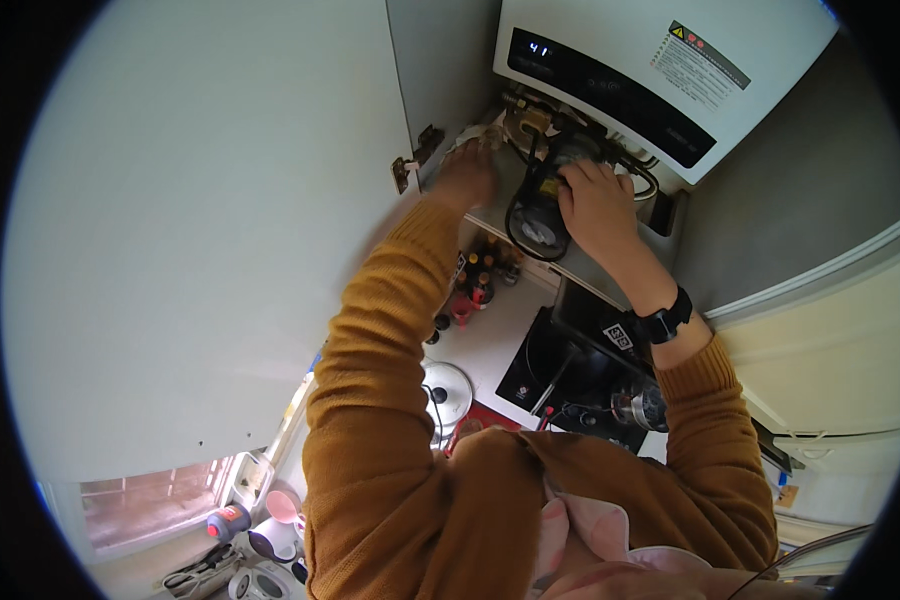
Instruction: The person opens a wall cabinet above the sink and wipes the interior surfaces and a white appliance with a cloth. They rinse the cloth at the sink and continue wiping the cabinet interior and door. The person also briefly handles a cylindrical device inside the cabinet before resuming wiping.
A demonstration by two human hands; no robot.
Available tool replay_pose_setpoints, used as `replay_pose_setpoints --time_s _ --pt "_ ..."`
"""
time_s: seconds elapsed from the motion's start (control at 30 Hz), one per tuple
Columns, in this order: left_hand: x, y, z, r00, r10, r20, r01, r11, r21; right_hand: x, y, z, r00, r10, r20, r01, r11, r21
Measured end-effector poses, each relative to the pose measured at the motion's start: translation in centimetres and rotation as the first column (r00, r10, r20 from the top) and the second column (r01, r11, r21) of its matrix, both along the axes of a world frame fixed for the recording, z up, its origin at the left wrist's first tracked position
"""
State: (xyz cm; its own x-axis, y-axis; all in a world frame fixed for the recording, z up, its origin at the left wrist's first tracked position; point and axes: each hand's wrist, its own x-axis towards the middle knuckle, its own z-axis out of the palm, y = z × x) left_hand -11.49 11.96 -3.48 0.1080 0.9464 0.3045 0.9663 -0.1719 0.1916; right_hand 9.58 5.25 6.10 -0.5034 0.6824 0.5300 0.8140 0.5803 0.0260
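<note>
My left hand [466, 174], a little blurred, presses a pale crumpled cloth [480, 136] against the grey shelf [495, 196] of an open wall cabinet. Beside it my right hand [598, 204] has its fingers curled over the side of a black pump-like device [541, 221] with a yellow label; its exact kind is unclear. A black cable [511, 223] loops around the device's left side. Directly above hangs a white water heater [615, 56] with a lit display. Brass pipe fittings [534, 120] show beneath the heater, partly hidden behind the device.
A large white cabinet door [210, 225] stands swung out on my left. Below the shelf are sauce bottles [481, 289], a glass pot lid [448, 390] and a black cooktop [529, 360]. The grey cabinet side [780, 180] bounds my right.
</note>
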Motion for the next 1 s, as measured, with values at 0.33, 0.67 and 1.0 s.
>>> replay_pose_setpoints --time_s 0.33,0.67,1.0 --pt "1.8 9.7 1.6 0.927 0.163 0.338 -0.098 0.975 -0.2 0.1 0.0 0.1 0.999 0.017 -0.034 -0.017 1.0 0.015" --pt "0.2 11.6 2.1 1.0 -0.015 0.0 0.015 0.952 -0.305 0.1 0.2 0.3 0.999 0.008 -0.049 -0.007 1.0 0.013" --pt "1.7 -2.5 4.7 0.978 -0.19 0.088 0.208 0.934 -0.291 -0.2 0.3 -0.3 0.999 -0.025 -0.031 0.025 0.999 0.021"
